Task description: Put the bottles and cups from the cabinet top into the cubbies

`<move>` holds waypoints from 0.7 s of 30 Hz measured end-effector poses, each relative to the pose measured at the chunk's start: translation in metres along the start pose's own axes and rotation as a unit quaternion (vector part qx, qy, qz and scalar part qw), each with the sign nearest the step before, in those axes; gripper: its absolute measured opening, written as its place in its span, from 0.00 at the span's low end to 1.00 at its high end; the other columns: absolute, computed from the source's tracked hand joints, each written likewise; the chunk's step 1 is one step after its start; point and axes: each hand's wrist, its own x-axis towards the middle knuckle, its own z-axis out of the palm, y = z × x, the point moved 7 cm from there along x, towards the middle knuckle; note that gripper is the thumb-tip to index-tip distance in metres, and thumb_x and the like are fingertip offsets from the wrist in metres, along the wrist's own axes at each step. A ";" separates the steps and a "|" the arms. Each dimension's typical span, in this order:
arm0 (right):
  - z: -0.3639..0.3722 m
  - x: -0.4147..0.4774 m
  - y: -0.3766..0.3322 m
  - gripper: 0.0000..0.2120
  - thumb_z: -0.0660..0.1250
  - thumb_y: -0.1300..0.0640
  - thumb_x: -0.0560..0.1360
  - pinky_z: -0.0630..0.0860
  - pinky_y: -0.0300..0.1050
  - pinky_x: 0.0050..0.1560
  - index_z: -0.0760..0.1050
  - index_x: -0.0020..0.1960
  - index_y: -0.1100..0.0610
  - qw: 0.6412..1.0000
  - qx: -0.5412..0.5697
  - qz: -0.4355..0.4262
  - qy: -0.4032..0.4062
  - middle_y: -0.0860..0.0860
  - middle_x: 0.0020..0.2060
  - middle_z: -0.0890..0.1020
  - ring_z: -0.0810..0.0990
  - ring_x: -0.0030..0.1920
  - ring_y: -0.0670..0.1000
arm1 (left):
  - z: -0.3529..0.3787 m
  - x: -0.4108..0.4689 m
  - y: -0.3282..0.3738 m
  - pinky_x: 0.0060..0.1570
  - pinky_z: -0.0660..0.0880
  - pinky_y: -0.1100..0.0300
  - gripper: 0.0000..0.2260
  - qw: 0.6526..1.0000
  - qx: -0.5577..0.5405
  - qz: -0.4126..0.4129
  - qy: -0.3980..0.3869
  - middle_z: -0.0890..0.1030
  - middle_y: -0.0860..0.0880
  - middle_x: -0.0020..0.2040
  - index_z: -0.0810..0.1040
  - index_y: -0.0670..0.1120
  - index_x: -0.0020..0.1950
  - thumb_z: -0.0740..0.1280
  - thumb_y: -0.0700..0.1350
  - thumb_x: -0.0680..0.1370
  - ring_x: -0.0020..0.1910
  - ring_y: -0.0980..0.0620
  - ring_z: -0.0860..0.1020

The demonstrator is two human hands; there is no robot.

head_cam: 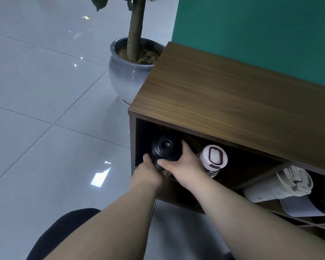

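A black bottle (164, 147) stands in the left end of the top-left cubby of the wooden cabinet (233, 102). My left hand (150, 172) grips its lower left side and my right hand (182, 164) wraps its right side. Beside it, in the same cubby, stands a clear glass bottle with a white lid (213, 157). In the cubby to the right a cream tumbler (278, 184) lies on its side, with a grey and black bottle (308, 205) below it. The cabinet top shows bare wood.
A grey ceramic pot with a plant trunk (129, 72) stands on the tiled floor just left of the cabinet. A green wall (261, 29) rises behind the cabinet. My dark-clad knee (64, 231) shows at the bottom left.
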 end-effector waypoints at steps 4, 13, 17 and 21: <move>0.003 -0.015 0.014 0.67 0.76 0.34 0.53 0.66 0.49 0.75 0.47 0.83 0.52 0.998 0.032 0.028 -0.046 0.51 0.79 0.67 0.67 0.77 0.52 | 0.006 -0.002 -0.009 0.54 0.76 0.51 0.28 0.998 0.006 -0.038 -0.042 0.79 0.43 0.62 0.66 0.42 0.70 0.67 0.55 0.76 0.61 0.40 0.79; -0.031 -0.070 0.025 0.32 0.73 0.45 0.74 0.70 0.43 0.70 0.71 0.75 0.53 0.993 0.050 0.017 -0.106 0.48 0.66 0.80 0.78 0.66 0.46 | 0.013 -0.025 0.003 0.57 0.76 0.57 0.38 0.988 0.059 0.014 -0.144 0.83 0.49 0.63 0.78 0.53 0.68 0.64 0.71 0.63 0.62 0.48 0.80; -0.066 -0.107 0.005 0.15 0.70 0.42 0.73 0.79 0.42 0.51 0.83 0.47 0.53 0.992 0.080 -0.017 -0.097 0.50 0.43 0.87 0.83 0.44 0.43 | 0.000 -0.065 0.024 0.53 0.80 0.56 0.28 0.987 0.034 0.037 -0.155 0.86 0.45 0.52 0.84 0.47 0.55 0.65 0.69 0.71 0.50 0.48 0.83; -0.111 -0.144 -0.030 0.20 0.66 0.37 0.71 0.76 0.43 0.41 0.80 0.34 0.52 0.982 0.122 -0.084 -0.115 0.53 0.32 0.81 0.82 0.35 0.50 | -0.018 -0.119 0.043 0.29 0.72 0.64 0.16 0.977 -0.095 0.005 -0.190 0.81 0.47 0.37 0.83 0.44 0.50 0.71 0.57 0.78 0.30 0.51 0.78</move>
